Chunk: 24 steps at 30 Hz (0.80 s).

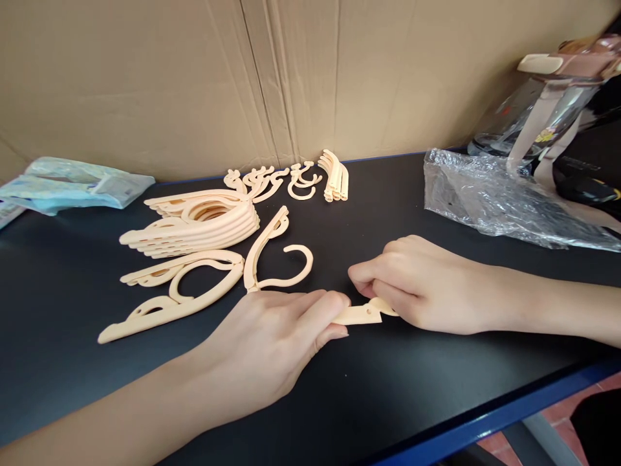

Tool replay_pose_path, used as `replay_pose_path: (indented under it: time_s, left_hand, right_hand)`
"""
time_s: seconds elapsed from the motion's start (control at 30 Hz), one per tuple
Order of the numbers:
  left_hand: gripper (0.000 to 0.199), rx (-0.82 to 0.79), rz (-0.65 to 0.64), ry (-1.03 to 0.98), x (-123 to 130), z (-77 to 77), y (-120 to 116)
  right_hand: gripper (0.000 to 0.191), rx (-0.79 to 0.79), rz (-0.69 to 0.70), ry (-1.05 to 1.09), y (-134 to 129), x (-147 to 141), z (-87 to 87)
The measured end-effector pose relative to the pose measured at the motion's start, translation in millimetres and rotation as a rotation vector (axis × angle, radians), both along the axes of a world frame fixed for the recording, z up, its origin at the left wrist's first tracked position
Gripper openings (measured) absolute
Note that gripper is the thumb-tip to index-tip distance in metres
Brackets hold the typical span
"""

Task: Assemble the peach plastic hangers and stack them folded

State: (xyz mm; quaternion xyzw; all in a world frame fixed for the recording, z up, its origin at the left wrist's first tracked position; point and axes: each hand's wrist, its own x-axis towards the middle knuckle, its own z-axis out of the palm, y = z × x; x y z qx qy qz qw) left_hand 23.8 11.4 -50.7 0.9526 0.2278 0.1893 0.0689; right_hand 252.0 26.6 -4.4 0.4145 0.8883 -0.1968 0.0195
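Note:
Low over the black tabletop, my left hand (276, 343) is closed around a cream plastic folding hanger (264, 249). The hanger's hook (305, 262) curves up beyond my knuckles, and the flat end of one arm (359, 315) sticks out past my thumb. Against that end, my right hand (422, 285) pinches a small cream hanger piece (384, 306); most of it is hidden by my fingers. The two parts meet or overlap beside a small hole, but I cannot tell whether they are joined. A folded hanger (194, 298) lies left of my left hand.
Behind is a stack of folded hangers (204, 226), with loose hooks (303, 184) and a bundle of hanger arms (334, 176) near the cardboard wall (169, 84). Clear plastic wrap (485, 200) and a strapped bottle (553, 103) stand right. A blue packet (77, 184) lies left.

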Motion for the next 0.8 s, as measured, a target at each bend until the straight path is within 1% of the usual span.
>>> replay_pose_path:
  time_s: [0.13,0.2,0.27,0.33,0.43,0.47,0.5,0.57,0.63,0.73,0.8]
  left_hand:
    - [0.018,-0.005,-0.003,0.011,-1,-1.1,1]
    - [0.016,-0.030,0.001,-0.009,-2,-1.8,1]
    - [0.014,-0.050,0.003,-0.028,-2,-1.5,1]
    - [0.011,-0.065,0.007,-0.038,-2,-0.1,0]
    - [0.010,-0.083,0.006,-0.039,-3,2.9,-3]
    - [0.012,-0.085,0.001,-0.038,-4,3.9,-4]
    - [0.014,-0.084,-0.005,-0.036,-4,4.7,-4]
    - [0.015,-0.083,-0.018,-0.038,-4,5.8,-4]
    - [0.015,-0.076,-0.018,-0.042,-3,6.1,-4]
    - [0.013,-0.085,0.002,-0.052,-3,5.2,-2]
    - [0.013,-0.139,0.014,-0.074,-3,4.5,-1]
  right_hand:
    - [0.019,0.056,0.025,-0.074,0,1,-3.8]
    - [0.016,0.117,0.044,-0.078,0,2,-9.1]
    - [0.018,0.215,0.080,-0.026,2,4,-15.6]
    - [0.021,0.400,0.129,0.054,5,6,-21.4]
    - [0.027,0.765,0.165,0.105,7,8,-26.3]
    - [0.030,0.842,0.164,0.100,7,8,-26.8]
    - [0.035,0.876,0.164,0.090,6,8,-26.9]
    - [0.044,0.856,0.184,0.079,3,7,-26.8]
    - [0.048,0.812,0.228,0.081,1,7,-27.2]
    - [0.045,0.769,0.262,0.097,-1,6,-29.5]
    - [0.043,0.739,0.280,0.115,0,5,-31.4]
